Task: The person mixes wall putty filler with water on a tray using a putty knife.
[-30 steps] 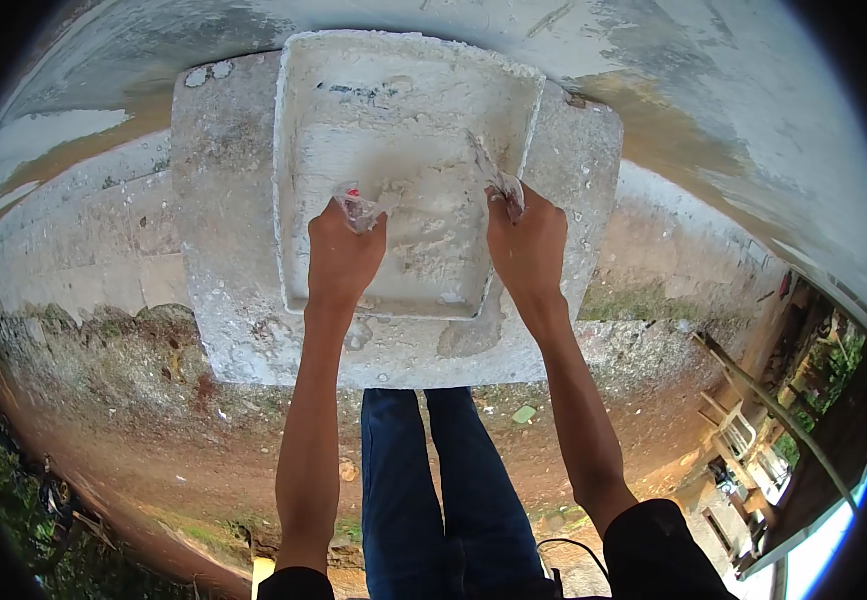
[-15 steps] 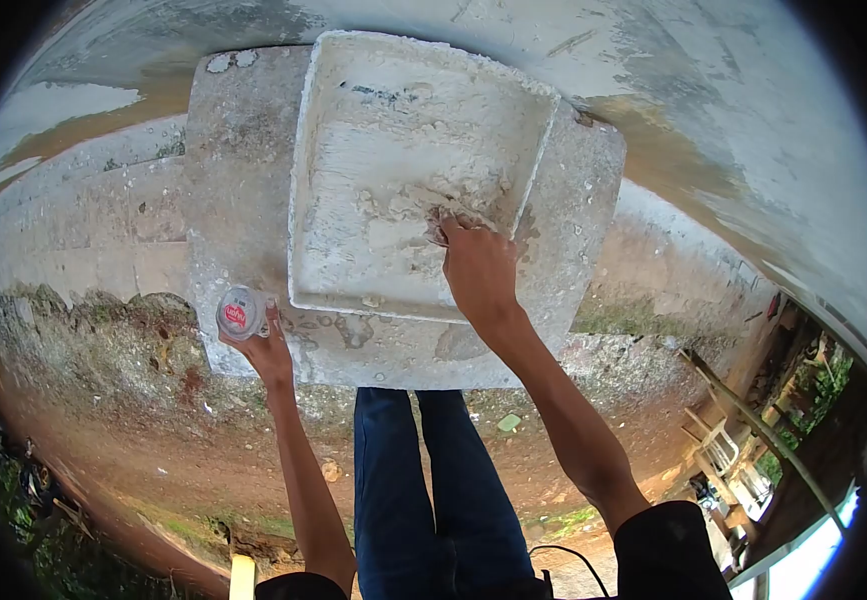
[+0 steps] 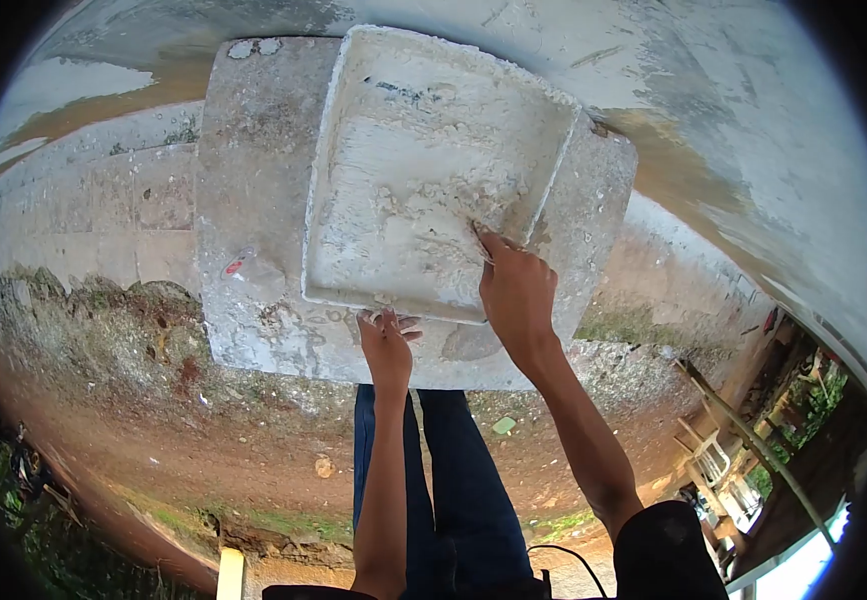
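Note:
A shallow, white-crusted tray (image 3: 318,210) lies on a wide stained board (image 3: 243,130). Pale, lumpy wet paste (image 3: 443,205) that looks like plaster is smeared over its floor. My right hand (image 3: 518,290) reaches into the tray's near right part, fingers curled together with the tips at the paste; whether anything is between them is hidden. At the tray's near rim is my left hand (image 3: 388,345), its fingers spread and holding nothing. A clear plastic cup (image 3: 256,275) with a red label sits on the board, left of the tray.
A patchy plastered wall (image 3: 733,110) rises behind the board. Below runs a rough concrete ledge (image 3: 103,215) with a mossy, crumbling face. My legs in blue jeans (image 3: 473,470) stand at the board's near edge. A wooden pole (image 3: 753,430) leans at the right.
My left hand has let go of the plastic cup on the board and moved right to the tray's near rim. My right hand has shifted slightly right and down in view.

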The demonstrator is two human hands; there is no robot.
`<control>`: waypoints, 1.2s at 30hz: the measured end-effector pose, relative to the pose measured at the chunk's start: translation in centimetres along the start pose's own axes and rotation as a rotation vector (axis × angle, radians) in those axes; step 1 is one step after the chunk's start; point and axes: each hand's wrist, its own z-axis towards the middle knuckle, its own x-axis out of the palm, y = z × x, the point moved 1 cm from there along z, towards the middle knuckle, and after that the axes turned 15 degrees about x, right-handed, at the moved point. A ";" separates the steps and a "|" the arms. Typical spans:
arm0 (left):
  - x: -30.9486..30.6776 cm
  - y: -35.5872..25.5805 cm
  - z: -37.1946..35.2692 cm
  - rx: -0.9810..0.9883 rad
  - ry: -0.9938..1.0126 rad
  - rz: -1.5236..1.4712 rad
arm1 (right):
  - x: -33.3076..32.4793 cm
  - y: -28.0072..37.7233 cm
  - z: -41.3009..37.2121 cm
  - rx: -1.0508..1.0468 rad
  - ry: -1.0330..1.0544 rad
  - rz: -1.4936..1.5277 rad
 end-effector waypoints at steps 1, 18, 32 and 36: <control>0.1 0.1 0.2 -0.003 -0.005 0.001 | 0.2 0.2 1.1 -0.003 0.005 -0.002; 0.3 0.0 0.6 0.081 -0.073 0.017 | 6.8 1.4 0.7 -0.411 -0.153 -0.304; 0.2 -0.2 0.6 0.061 -0.076 0.058 | 11.4 -2.2 -5.0 -0.454 -0.108 -0.409; 0.0 -0.1 0.7 0.037 -0.067 -0.067 | 6.2 -2.2 -3.8 -0.434 0.027 -0.195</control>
